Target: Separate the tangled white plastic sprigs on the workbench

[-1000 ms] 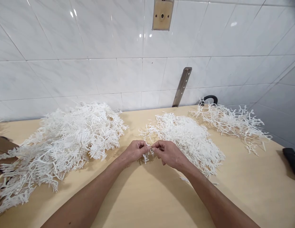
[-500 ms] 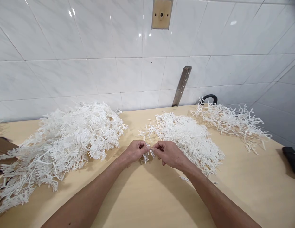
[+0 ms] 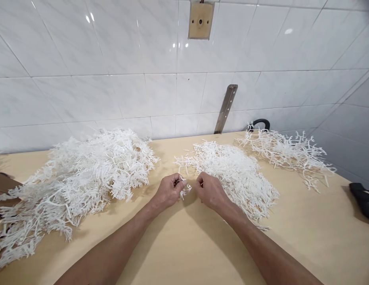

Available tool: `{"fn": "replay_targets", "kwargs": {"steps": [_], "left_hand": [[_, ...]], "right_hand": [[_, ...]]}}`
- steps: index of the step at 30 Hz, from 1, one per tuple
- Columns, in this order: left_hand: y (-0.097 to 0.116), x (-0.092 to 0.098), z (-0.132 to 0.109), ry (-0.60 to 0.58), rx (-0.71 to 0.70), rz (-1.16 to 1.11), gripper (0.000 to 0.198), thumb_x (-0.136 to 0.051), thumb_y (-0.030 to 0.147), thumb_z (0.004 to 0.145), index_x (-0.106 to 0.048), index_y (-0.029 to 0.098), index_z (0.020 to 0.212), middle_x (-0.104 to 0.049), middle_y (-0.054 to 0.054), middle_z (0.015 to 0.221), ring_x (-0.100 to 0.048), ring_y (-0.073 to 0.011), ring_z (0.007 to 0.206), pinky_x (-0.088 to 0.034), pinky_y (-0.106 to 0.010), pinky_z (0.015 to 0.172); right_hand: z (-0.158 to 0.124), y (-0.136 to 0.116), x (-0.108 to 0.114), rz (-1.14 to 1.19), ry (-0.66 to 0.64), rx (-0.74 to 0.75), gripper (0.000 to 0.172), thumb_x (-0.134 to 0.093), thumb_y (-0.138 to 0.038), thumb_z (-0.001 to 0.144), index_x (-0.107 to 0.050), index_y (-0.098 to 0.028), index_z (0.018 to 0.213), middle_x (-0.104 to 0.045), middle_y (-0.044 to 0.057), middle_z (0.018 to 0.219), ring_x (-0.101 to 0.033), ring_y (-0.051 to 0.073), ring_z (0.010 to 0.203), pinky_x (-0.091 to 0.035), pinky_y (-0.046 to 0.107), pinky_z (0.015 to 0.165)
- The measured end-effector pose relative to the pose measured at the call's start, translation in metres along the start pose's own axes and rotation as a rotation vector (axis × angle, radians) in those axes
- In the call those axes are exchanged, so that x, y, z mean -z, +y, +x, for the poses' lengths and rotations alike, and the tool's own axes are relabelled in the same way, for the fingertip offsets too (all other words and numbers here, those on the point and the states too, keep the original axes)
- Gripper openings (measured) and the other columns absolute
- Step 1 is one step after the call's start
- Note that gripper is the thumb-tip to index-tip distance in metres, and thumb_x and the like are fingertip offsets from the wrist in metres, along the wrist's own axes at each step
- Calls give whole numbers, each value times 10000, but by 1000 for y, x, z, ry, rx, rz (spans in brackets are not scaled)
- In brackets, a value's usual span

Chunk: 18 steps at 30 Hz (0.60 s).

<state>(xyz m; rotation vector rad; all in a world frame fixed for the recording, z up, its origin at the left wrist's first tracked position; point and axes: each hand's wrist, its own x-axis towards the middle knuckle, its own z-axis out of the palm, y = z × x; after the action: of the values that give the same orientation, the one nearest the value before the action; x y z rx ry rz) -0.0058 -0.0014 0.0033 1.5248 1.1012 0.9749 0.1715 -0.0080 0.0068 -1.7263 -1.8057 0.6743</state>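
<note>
Between thumb and fingers, my left hand pinches a small white branching plastic piece, whose thin prongs stick out to the right. A short gap away, my right hand is closed, fingertips curled inward; what it holds, if anything, is hidden. Just beyond the right hand lies a heap of small loose white pieces. To the left spreads a bigger pile of white branched pieces, tangled together. A looser pile of bare white branching stems rests at the back right.
All piles lie on a light wood table against a white tiled wall. A metal strip leans at the wall, near a black curved handle. At the right edge sits a black object, at the left a brown box.
My hands have drawn apart; the right has moved slightly right, off the white piece, which stays in my left hand. The view has shifted a little.
</note>
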Motion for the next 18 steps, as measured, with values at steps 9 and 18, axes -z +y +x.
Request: {"fn": "replay_targets", "kwargs": {"steps": [9,18], "left_hand": [[0,7,2,-73,100,-81,403,-695,538,750,-563,158,720,-503,33,579,-438,-78,491,-344,-207,480],[1,8,3,-92,108,-79,440,-702,574,729,-579,152,722,-490,39,588,-433,-64,448,-380,-200,435]], "right_hand": [[-1,1,11,340,-52,14,125,-577,-333,809,-567,-210,794,-560,-36,580,-486,111,445,-371,238,424],[4,12,11,587,-341,31,308,-659,-447,816,-673,-151,900,-545,-40,567,-509,89,439,-433,231,454]]}}
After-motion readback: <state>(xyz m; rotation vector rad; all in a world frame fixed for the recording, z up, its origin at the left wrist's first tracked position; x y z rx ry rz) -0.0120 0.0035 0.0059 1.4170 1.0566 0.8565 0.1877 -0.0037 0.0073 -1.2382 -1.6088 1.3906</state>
